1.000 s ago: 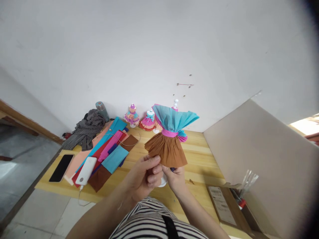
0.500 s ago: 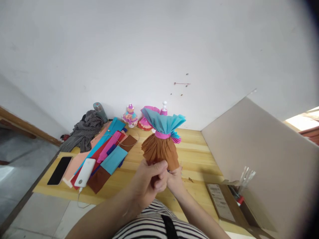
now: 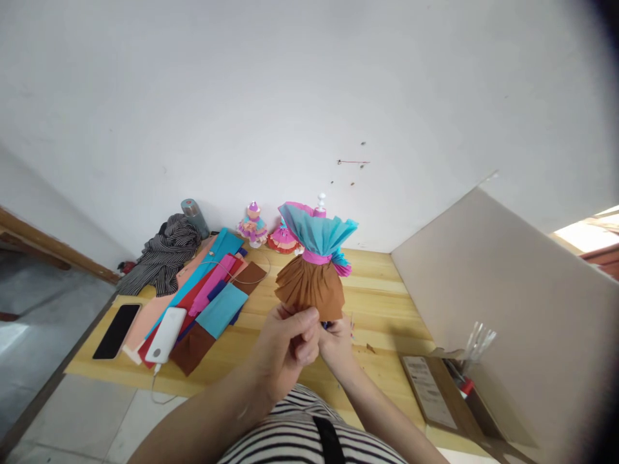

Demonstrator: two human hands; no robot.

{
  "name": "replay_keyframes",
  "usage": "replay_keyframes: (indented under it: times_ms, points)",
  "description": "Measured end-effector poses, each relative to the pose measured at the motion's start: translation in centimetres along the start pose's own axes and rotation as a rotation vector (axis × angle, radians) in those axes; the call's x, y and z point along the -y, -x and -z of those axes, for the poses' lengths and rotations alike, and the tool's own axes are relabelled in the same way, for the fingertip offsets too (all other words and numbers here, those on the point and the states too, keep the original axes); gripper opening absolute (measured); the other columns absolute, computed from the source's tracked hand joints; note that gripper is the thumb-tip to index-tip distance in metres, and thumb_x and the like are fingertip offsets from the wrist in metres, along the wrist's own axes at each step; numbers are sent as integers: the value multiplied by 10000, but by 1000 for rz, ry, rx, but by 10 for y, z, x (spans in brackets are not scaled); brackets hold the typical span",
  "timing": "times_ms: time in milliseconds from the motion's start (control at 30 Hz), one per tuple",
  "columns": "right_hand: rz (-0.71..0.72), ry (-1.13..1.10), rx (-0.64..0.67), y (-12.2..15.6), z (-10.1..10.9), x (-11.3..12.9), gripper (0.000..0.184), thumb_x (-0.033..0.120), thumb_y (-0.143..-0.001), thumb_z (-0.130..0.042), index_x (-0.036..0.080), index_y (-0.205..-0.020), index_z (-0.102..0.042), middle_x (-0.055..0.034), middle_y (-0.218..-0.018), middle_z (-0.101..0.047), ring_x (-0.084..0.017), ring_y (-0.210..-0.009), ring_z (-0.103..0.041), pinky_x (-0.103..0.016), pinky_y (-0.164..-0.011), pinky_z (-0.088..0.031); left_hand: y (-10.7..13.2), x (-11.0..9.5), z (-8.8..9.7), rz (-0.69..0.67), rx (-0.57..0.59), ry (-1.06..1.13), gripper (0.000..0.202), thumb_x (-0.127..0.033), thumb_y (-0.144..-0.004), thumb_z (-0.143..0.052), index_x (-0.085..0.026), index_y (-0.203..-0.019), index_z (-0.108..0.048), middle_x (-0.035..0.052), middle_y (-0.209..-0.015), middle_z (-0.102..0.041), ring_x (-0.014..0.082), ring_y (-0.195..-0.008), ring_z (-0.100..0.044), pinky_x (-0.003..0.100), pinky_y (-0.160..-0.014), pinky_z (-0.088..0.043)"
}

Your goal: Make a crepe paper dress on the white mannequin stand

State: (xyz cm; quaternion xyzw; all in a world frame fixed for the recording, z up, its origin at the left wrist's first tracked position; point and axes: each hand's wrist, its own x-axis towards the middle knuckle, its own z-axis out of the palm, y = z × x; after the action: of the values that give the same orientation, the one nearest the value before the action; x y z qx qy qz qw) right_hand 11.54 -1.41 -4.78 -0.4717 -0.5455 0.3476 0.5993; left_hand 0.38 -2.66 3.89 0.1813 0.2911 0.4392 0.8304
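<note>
In front of me a small mannequin [image 3: 320, 211] with a white knob on top wears a pleated paper dress. The dress has a flared turquoise and pink collar [image 3: 319, 233], a pink waistband [image 3: 316, 258] and a brown skirt [image 3: 309, 283]. My left hand [image 3: 293, 338] is closed, with thumb and fingers pinching the lower edge of the brown skirt. My right hand [image 3: 337, 341] is closed just under the skirt's right side. A small dark bluish bit shows by its fingers; the skirt and my left hand hide most of what it grips.
Coloured paper sheets [image 3: 222, 310], a white power bank [image 3: 165, 335] and a phone [image 3: 117, 331] lie left. Behind them are striped cloth [image 3: 167, 251] and a bottle [image 3: 194, 218]. Two small paper-dressed figures, one peach and purple [image 3: 252, 225], stand near the wall. A cardboard box [image 3: 452, 399] sits right.
The dressed mannequin has turned and tilted slightly, so its collar spreads more evenly. Both hands have shifted a little, and a dark bit now shows by my right hand.
</note>
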Motion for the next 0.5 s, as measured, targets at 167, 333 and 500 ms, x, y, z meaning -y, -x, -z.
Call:
replay_keyframes:
  times_ms: [167,333,500]
  points:
    - [-17,-9,-42,1,-3,-2,250,289,-720,-630,199,-521,-509,52,-482,-436,-104,-490,-340,-232,-482,-332,1,2,2,-32,24,79,496,-448,-606,-818,-174,-659,-409,-89,-502,-439,5,-337,-289,186,-377,-138]
    - [-39,-49,-37,0,-7,-3,202,302,-717,-635,201,-563,-552,30,-528,-518,-124,-521,-406,-246,-504,-392,1,4,-2,-50,2,32,540,-407,-592,-828,-174,-572,-341,-95,-459,-367,0,-338,-267,200,-395,-152]
    - [-59,-93,-42,-1,-10,0,210,324,-718,-635,203,-566,-556,24,-530,-542,-120,-489,-417,-244,-486,-409,-1,8,0,-39,-46,-20,474,-352,-615,-794,-171,-525,-366,-95,-414,-338,0,-333,-248,210,-401,-144]
